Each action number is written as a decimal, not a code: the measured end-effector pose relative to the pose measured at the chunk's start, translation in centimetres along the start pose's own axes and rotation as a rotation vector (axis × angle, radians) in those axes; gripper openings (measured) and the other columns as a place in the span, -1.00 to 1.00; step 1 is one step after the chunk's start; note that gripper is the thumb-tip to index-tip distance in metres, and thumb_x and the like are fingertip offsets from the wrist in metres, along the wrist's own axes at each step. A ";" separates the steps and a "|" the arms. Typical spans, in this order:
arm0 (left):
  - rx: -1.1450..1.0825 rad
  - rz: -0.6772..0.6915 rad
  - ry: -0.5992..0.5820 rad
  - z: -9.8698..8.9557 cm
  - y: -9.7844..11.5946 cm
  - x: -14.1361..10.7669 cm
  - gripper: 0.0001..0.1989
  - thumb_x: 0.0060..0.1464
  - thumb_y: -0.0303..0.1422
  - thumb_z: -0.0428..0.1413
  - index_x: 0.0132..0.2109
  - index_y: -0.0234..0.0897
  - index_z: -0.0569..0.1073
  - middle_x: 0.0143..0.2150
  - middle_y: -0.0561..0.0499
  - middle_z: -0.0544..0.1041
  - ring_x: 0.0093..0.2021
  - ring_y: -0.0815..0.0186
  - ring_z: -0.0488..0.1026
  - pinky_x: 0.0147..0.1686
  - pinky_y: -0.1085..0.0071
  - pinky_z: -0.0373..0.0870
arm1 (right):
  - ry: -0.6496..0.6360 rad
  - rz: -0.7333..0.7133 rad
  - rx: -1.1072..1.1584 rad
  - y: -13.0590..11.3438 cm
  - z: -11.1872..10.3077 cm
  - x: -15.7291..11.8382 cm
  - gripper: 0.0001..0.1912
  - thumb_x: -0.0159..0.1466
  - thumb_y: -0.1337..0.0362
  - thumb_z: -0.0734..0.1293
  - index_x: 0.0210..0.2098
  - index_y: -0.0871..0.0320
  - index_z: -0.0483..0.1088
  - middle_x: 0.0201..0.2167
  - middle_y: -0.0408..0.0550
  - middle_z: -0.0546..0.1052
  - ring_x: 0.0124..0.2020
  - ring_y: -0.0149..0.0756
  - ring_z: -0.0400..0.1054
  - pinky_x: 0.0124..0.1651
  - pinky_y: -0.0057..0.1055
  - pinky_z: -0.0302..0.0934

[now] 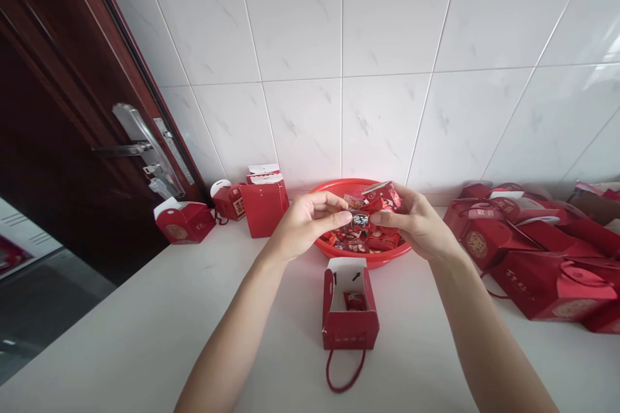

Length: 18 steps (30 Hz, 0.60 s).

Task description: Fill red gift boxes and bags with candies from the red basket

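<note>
Here, between both hands [303, 219], a dark candy [358, 222], long axis roughly sideways.

I count one left hand [304, 221], one right hand [425, 222], one basket [387, 259], one near box [351, 330], one door [43, 110]; overlapping candies [356, 245] and piled boxes [527, 284] I cannot tally.

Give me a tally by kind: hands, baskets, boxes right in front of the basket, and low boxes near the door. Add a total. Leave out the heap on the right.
Hands: 2 (left hand, right hand)
Basket: 1
Open box in front of it: 1
Low boxes near the door: 2
Total: 6
</note>
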<state>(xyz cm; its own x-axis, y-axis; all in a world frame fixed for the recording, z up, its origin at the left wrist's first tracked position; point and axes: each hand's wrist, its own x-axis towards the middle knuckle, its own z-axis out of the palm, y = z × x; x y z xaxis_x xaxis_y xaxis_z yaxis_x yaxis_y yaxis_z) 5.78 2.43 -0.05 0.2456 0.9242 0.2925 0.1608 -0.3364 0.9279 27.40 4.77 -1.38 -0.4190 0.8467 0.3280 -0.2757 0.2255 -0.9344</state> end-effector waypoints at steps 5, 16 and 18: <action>-0.007 -0.018 0.007 0.1 0.0 0.0 -0.72 -0.03 -0.17 0.35 -0.28 -0.28 0.55 -0.29 0.00 0.61 -0.27 0.30 0.54 -0.27 0.41 0.46 | 0.045 -0.056 -0.008 -0.1 0.1 0.0 -0.69 0.03 0.30 0.56 -0.24 0.11 0.50 -0.34 -0.13 0.59 -0.34 -0.27 0.46 -0.22 -0.32 0.37; 0.028 0.183 0.082 0.5 -0.2 -0.1 -0.79 0.07 -0.22 0.30 -0.25 -0.27 0.55 -0.24 -0.03 0.63 -0.34 0.29 0.60 -0.30 0.37 0.56 | 0.163 -0.058 0.048 -0.2 0.3 0.2 -0.67 0.04 0.26 0.58 -0.23 0.10 0.49 -0.36 -0.13 0.60 -0.34 -0.27 0.50 -0.22 -0.31 0.41; 0.138 0.377 0.153 0.5 -0.5 -0.1 -0.88 0.10 -0.30 0.29 -0.26 -0.25 0.58 -0.13 -0.07 0.63 -0.17 0.25 0.60 -0.16 0.34 0.56 | 0.224 -0.046 0.083 -0.4 0.4 0.3 -0.68 0.01 0.25 0.59 -0.29 0.10 0.48 -0.37 -0.14 0.59 -0.32 -0.28 0.50 -0.18 -0.30 0.42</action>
<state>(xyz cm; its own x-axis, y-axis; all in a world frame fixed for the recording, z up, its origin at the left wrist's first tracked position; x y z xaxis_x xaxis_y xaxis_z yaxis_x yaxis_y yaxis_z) 6.17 2.40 -0.64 0.1685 0.7449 0.6455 0.2158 -0.6669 0.7132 27.04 4.80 -0.87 -0.2042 0.9245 0.3220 -0.3642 0.2335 -0.9016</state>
